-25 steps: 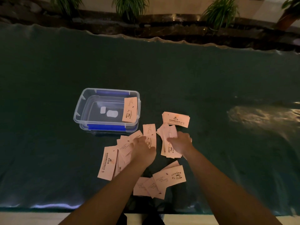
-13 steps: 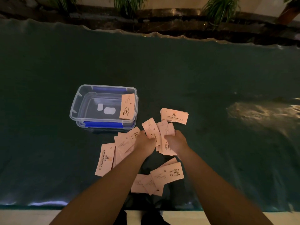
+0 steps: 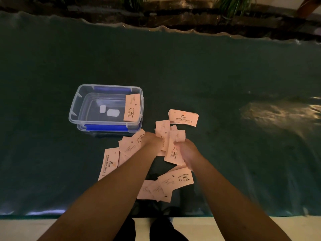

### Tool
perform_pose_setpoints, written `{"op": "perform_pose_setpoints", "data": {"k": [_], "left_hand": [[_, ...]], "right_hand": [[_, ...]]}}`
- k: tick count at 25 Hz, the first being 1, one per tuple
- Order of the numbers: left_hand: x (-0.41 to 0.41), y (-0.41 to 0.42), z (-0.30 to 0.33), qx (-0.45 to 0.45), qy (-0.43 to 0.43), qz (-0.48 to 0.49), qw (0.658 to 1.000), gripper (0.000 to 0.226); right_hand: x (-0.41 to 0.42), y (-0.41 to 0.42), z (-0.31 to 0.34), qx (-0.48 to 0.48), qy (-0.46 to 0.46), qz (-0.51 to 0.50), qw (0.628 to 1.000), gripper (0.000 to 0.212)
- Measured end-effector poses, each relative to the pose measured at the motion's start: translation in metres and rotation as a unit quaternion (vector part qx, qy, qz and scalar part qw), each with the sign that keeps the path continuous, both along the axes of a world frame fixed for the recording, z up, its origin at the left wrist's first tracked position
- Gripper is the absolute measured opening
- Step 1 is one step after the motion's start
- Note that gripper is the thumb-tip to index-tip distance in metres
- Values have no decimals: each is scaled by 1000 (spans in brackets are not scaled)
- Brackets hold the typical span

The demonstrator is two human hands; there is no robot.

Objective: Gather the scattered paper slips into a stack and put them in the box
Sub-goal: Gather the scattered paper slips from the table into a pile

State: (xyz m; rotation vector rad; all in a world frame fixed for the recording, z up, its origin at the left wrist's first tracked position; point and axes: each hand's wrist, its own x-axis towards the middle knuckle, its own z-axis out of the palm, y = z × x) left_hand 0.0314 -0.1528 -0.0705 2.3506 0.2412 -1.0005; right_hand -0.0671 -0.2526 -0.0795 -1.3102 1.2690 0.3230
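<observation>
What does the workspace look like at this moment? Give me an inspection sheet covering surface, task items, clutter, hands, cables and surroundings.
Surface: dark green cloth over the table, wrinkled at its far edge.
Task items: clear box with blue latches, open, one slip leaning inside its right wall; small stack right of the box; loose slips scattered on the cloth near both hands.
Clutter: two small white patches on the box floor, unclear what.
Hands: left hand and right hand close together, each pinching slips.
Cables: nothing seen.
Surroundings: potted plants beyond the table; dim light.
</observation>
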Motion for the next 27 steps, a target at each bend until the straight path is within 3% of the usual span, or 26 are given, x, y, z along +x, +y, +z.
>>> {"op": "perform_pose_setpoints", "data": {"k": [4,7,9,12,14,17,21,27], "left_hand": [[2,15,6,-78,-29,-6,997,37],[-3,25,12,-115,19,-7,993,33],[-12,28,10,-88,31,-64,994,35],[-29,29,7,7,-63,-203,977,37],[-37,29,6,21,-106,-207,972,33],[-42,24,7,12,-104,-177,979,25],[-41,35,15,-66,-52,-134,987,36],[-47,80,18,-112,-49,-190,974,40]], "right_hand": [[-7,0,2,3,-19,-37,999,31],[-6,2,3,-4,-21,-38,999,31],[-1,7,6,-4,-34,-32,999,30],[9,16,19,-35,-8,-8,999,47],[15,21,21,-67,-5,45,997,51],[20,25,21,-91,11,95,991,58],[16,32,20,-84,23,104,991,58],[6,17,34,-62,3,78,995,45]]}}
